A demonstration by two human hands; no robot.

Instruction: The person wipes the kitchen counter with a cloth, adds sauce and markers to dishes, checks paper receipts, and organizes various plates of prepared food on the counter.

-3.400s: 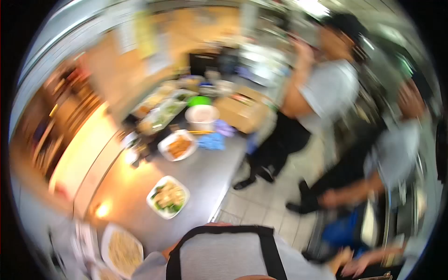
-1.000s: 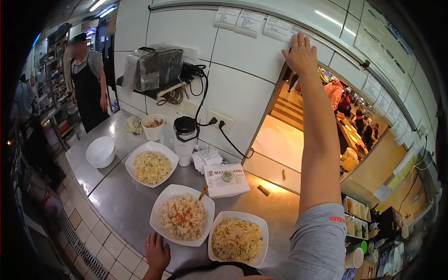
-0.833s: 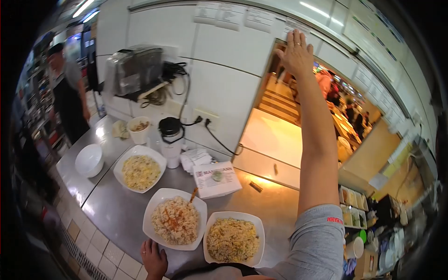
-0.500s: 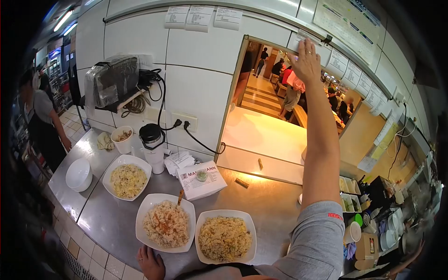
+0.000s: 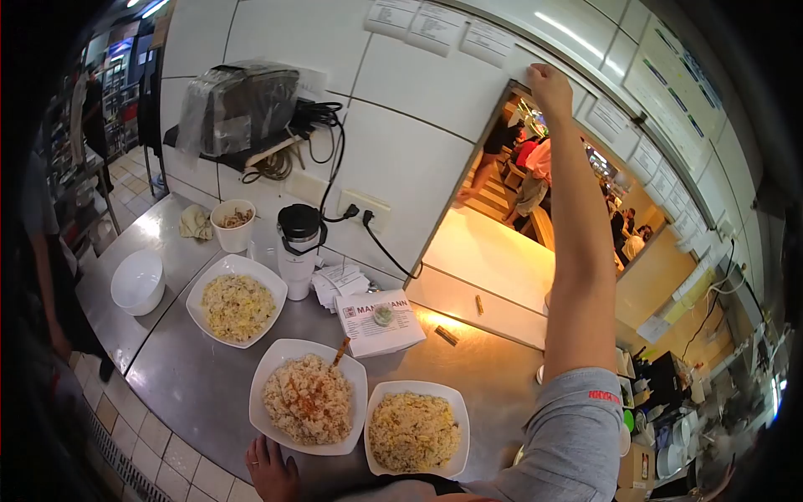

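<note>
High on the tiled wall, my right hand (image 5: 549, 90) is raised to the rail above the serving opening, its fingers curled closed; what they hold, if anything, is hidden. Paper slips (image 5: 437, 28) hang from the rail to its left, and more slips (image 5: 606, 120) to its right. My left hand (image 5: 272, 470) rests on the counter edge, fingers apart and empty, just below a white bowl of rice with reddish topping (image 5: 308, 399). Beside that bowl stands another bowl of fried rice (image 5: 413, 427). A third bowl of yellowish rice (image 5: 237, 300) sits farther back.
An empty white bowl (image 5: 138, 283), a paper cup (image 5: 233, 225), a tumbler (image 5: 298, 251) and a white box (image 5: 381, 323) stand on the steel counter (image 5: 180, 368). Cables (image 5: 385, 247) hang from the wall. A person (image 5: 54, 293) stands at the far left; people show through the opening.
My right hand has gone from flat with spread fingers against a slip to curled closed at the rail. My left hand stays at the counter edge. The head view has shifted.
</note>
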